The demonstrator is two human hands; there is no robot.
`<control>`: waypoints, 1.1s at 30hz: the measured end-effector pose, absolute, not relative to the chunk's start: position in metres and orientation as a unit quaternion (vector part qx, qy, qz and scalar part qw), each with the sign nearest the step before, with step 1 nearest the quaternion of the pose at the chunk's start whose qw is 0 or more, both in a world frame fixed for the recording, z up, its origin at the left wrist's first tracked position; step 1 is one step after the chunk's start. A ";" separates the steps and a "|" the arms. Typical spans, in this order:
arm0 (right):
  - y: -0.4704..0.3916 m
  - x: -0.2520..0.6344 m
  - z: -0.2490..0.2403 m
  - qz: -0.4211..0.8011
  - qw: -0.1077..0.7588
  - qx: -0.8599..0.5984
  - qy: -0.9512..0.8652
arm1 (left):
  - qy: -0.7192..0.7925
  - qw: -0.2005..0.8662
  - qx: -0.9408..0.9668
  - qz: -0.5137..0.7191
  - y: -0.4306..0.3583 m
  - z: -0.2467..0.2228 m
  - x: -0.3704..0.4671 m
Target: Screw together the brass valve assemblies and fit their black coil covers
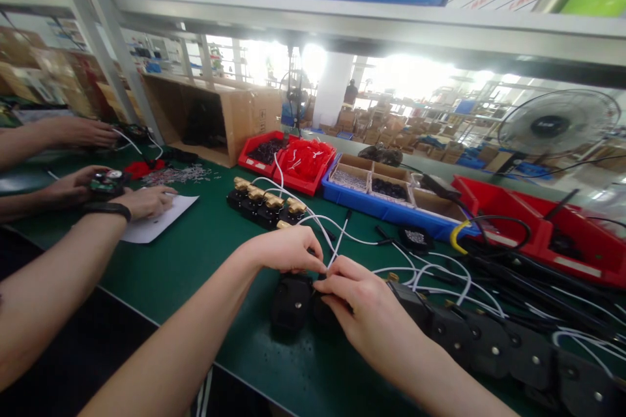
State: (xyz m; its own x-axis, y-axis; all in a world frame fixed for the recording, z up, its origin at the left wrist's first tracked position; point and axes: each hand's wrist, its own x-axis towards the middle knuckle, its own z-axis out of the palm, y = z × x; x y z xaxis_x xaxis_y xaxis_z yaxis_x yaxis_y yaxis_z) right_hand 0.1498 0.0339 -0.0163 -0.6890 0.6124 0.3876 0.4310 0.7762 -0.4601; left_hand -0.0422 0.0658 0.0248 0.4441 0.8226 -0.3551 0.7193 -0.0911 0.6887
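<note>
Head cam's the only feed I've got, so here goes. My left hand point(288, 249) has thumb and finger pinched together right where a white cable point(341, 234) comes down; whatever's between them is too small to make out. My right hand point(359, 293) is curled in from the other side, fingertips at the top and side of a black block point(323, 311). Can't tell if they're clamped on it. That block sits on the green bench point(220, 257), partly hidden by my fingers, just beside another block point(292, 303) on its left.

Beyond my hands there's a row of brass fittings point(264, 199) on black bases, with white leads around it. More black units point(493, 348) line up off to the right, near a tangle of cables point(440, 267). Along the back I see red bins point(306, 186) and a blue tray point(391, 212) with small parts. Over on the left, a co-worker's hand point(147, 202) rests on white paper point(180, 218).
</note>
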 end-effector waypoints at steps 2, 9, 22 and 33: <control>0.035 0.150 -0.016 0.160 0.267 -0.283 -0.907 | 0.525 0.423 0.736 0.060 0.065 0.025 -0.042; 0.030 0.146 -0.024 0.114 0.300 -0.306 -0.896 | 0.522 0.415 0.743 0.060 0.065 0.026 -0.040; 0.011 0.136 -0.044 0.113 0.408 -0.365 -0.829 | 0.518 0.387 0.759 0.072 0.063 0.026 -0.037; 0.028 0.154 -0.026 0.112 0.328 -0.272 -0.898 | 0.520 0.383 0.759 0.080 0.060 0.026 -0.037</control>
